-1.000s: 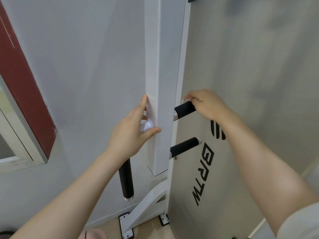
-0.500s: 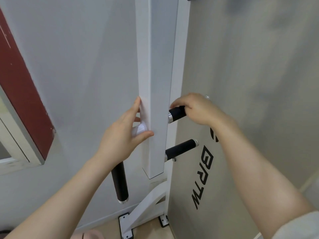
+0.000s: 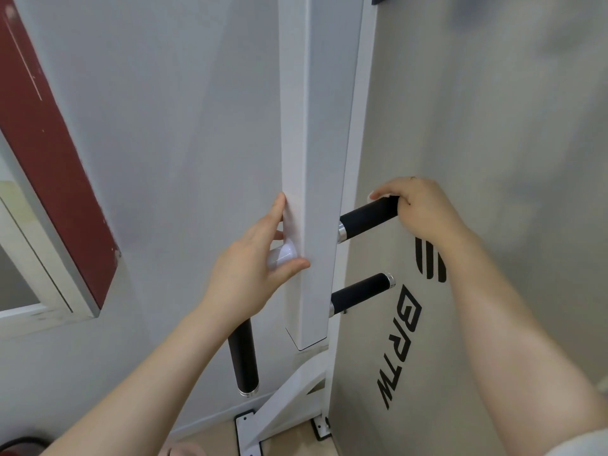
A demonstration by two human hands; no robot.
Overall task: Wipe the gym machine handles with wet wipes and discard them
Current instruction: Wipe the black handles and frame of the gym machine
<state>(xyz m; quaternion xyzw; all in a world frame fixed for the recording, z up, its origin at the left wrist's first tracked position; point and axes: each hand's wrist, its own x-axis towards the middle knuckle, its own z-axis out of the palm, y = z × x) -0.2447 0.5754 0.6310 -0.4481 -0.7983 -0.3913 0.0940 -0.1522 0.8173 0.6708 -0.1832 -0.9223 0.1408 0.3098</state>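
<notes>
- Head view: the right hand (image 3: 419,210) reaches in from the lower right with the forearm rising toward the upper black foam-covered handle (image 3: 367,217), which juts out to the right of the white square-section upright post (image 3: 311,179).
- Its fingers are curled over the far, outer end of that handle, clamped round it; a sliver of white wet wipe (image 3: 383,194) shows under the fingertips at the top of the grip.
- The handle's inner stretch, from the knuckles to the silver collar at the post, is bare.
- The left hand (image 3: 255,261) comes up from the lower left, wrist bent back, and braces on the post's left face: the forefinger lies straight up along the edge, and the thumb presses the front corner lower down.
- Between thumb and fingers sits a small glossy white rounded object (image 3: 283,253), held against the post; what it is cannot be told.
- A second black handle (image 3: 360,292) sticks out to the right below the first, well apart from both hands, with open room between the two.
- A third black handle (image 3: 243,358) hangs downward left of the post, just under the left wrist.
- The grey padded panel with black lettering (image 3: 493,159) stands close behind the right-hand handles.
- The grey wall (image 3: 148,143) fills the left side, with a dark red-framed window (image 3: 39,143) at its edge.
</notes>
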